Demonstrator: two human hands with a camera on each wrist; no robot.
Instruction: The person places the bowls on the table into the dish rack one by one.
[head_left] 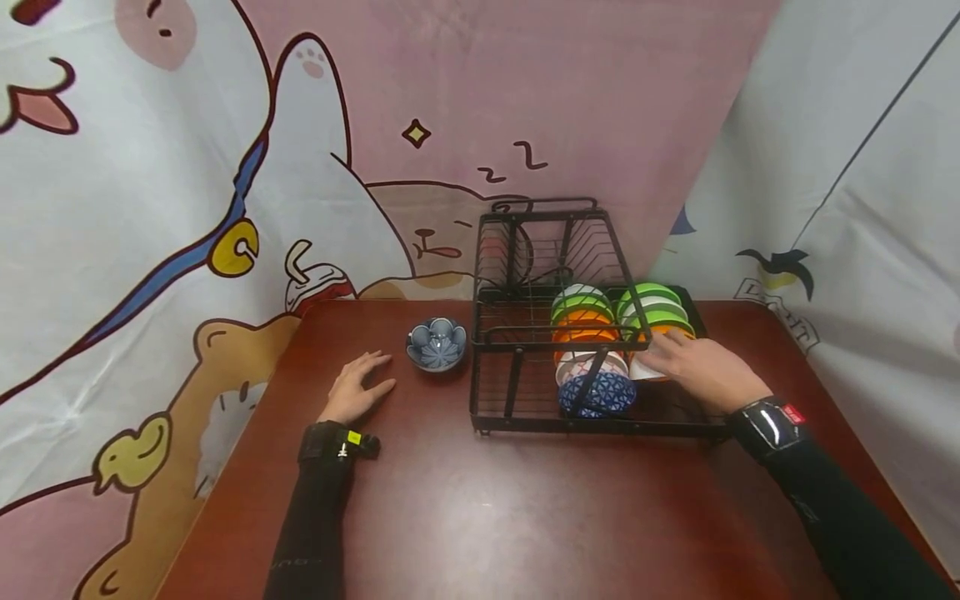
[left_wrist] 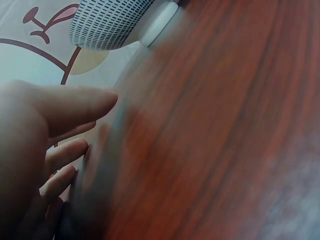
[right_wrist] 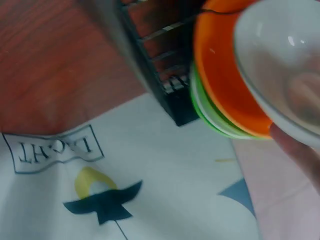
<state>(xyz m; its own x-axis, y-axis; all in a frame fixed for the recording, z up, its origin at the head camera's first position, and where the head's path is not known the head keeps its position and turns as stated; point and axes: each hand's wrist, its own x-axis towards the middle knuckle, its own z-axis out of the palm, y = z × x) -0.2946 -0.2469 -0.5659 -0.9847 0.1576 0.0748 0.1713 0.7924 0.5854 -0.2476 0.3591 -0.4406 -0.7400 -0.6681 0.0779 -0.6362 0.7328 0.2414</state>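
Note:
My right hand [head_left: 708,372] is at the right side of a black dish rack [head_left: 525,423], gripping a white bowl [right_wrist: 280,55] by its rim. In the right wrist view a finger [right_wrist: 296,150] shows at the bowl's edge; most of that hand is out of frame. An orange bowl [right_wrist: 220,70] and green-rimmed bowls stand right behind the white one. My left hand [head_left: 352,392] rests on the table [head_left: 480,508] with relaxed fingers, holding nothing. Just beyond its fingertips sits a small blue-grey bowl [head_left: 437,354], whose dashed outside [left_wrist: 107,22] shows in the left wrist view.
Inside the rack, another row of green, orange and white bowls ends at the front with a blue patterned bowl [head_left: 598,394]. An upper wire tier [head_left: 517,321] rises over the rack's left part. A printed cloth [head_left: 600,92] hangs behind the table.

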